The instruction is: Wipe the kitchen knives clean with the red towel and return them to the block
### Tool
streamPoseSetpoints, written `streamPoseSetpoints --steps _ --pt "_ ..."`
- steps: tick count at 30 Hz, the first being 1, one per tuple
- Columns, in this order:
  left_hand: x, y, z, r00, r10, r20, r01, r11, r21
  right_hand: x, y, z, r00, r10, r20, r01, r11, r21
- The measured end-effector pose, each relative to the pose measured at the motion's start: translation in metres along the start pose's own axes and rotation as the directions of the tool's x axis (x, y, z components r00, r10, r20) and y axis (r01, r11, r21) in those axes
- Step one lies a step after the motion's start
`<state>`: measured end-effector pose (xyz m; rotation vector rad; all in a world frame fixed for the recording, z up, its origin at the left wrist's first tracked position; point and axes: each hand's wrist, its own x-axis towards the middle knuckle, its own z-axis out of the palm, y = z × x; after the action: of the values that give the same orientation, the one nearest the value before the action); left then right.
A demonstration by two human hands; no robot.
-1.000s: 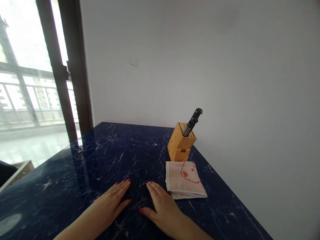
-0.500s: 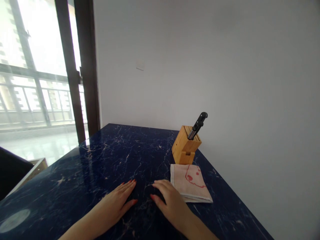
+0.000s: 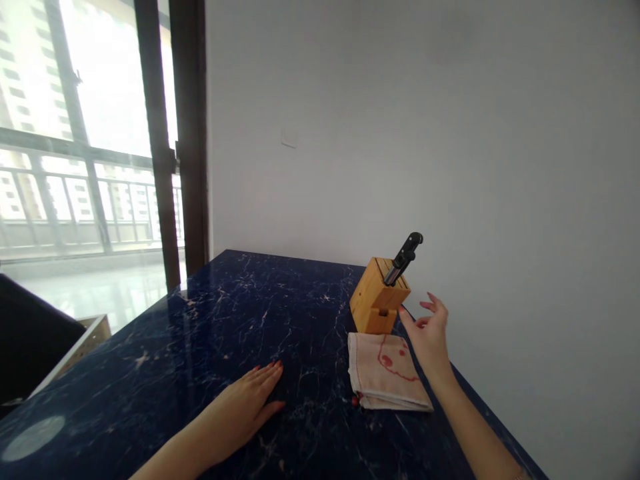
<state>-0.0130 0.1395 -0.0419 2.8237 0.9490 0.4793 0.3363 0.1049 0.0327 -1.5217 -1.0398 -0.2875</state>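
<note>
Two bare hands at a dark marble worktop [image 3: 165, 373]: right hand [image 3: 429, 337] raised, fingers apart and empty, just right of a wooden knife block [image 3: 377, 299], its black-handled knife [image 3: 404, 259] slanting up rightward; left hand [image 3: 240, 407] flat, fingers together, left of a folded cloth [image 3: 385, 373].

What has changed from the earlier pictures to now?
The right hand lifted off the marble table and moved forward beside the wooden knife block, holding nothing. The left hand stayed flat on the table; the block and folded cloth stayed in place.
</note>
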Motion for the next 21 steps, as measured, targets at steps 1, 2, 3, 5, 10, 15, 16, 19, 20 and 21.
streamPoseSetpoints --steps 1,2,3,5,10,15,16,19,20,21 --pt "0.000 0.000 0.000 1.000 0.002 0.004 -0.002 1.000 -0.002 0.007 0.004 0.004 1.000 0.004 0.018 -0.004 1.000 -0.022" --pt "-0.001 0.000 -0.001 1.000 0.002 0.003 -0.002 1.000 -0.005 0.012 0.007 0.009 0.999 0.009 0.038 -0.007 0.999 -0.047" --pt "-0.001 0.000 -0.001 1.000 0.004 -0.001 -0.004 1.000 -0.008 0.015 0.010 0.015 0.998 0.015 0.056 -0.012 0.998 -0.055" --pt "-0.001 0.001 -0.003 1.000 0.009 -0.010 -0.009 1.000 -0.012 0.018 0.014 0.028 0.994 0.015 0.108 -0.014 1.000 -0.011" --pt "-0.003 0.003 -0.003 1.000 -0.006 0.004 0.006 1.000 -0.026 0.016 0.015 0.047 0.967 0.071 0.246 -0.061 0.997 -0.045" --pt "-0.002 0.006 -0.005 0.999 -0.041 0.018 0.042 0.996 -0.074 0.014 0.010 0.048 0.920 0.282 0.274 -0.151 0.896 -0.417" --pt "-0.002 0.007 -0.006 0.999 -0.048 0.024 0.050 0.996 -0.076 0.014 0.009 0.049 0.918 0.283 0.277 -0.147 0.893 -0.424" --pt "-0.002 0.009 -0.009 0.998 -0.054 0.029 0.056 0.995 -0.086 0.013 0.005 0.049 0.913 0.296 0.282 -0.141 0.875 -0.462" --pt "-0.002 0.009 -0.009 0.998 -0.052 0.021 0.053 0.994 -0.097 0.013 0.004 0.050 0.912 0.299 0.282 -0.139 0.870 -0.473" --pt "-0.002 0.009 -0.009 0.999 -0.050 0.008 0.050 0.993 -0.109 0.013 0.002 0.050 0.911 0.303 0.281 -0.138 0.864 -0.484"
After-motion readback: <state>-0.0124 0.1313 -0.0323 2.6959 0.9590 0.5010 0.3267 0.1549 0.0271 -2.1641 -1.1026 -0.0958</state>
